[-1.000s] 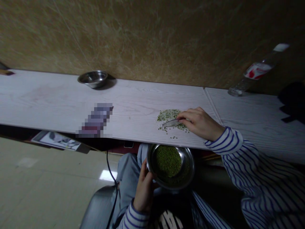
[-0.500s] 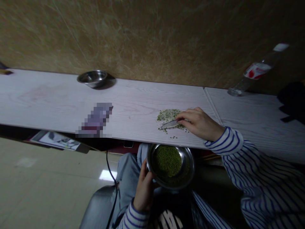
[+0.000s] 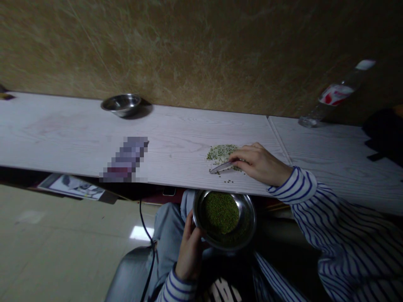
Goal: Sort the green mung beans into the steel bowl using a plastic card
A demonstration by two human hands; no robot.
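My left hand [image 3: 189, 251] grips the left rim of a steel bowl [image 3: 248, 222], held over the lap just below the table edge. Green mung beans [image 3: 222, 213] fill the bottom of that bowl. Above it on the table, my right hand [image 3: 256, 161] pinches a thin, pointed, blade-like tool [image 3: 222, 167]; its exact kind is unclear. The tool's tip points left, low over the tabletop. Beside and partly under the right hand spreads a patch of mung beans mixed with pale grains [image 3: 222, 152]. A few loose beans lie nearer the table edge.
A second steel bowl [image 3: 121, 105] stands near the wall at the left. A blurred-out flat object [image 3: 127, 159] lies at the table's front edge. At the right are a plastic bottle [image 3: 335, 94] and a dark item [image 3: 384, 134]. A black cable [image 3: 145, 228] hangs below the table [image 3: 176, 134].
The tool's tip has shifted slightly left and toward the table edge, and its blade has tilted. My left hand and the bowl stay nearly the same.
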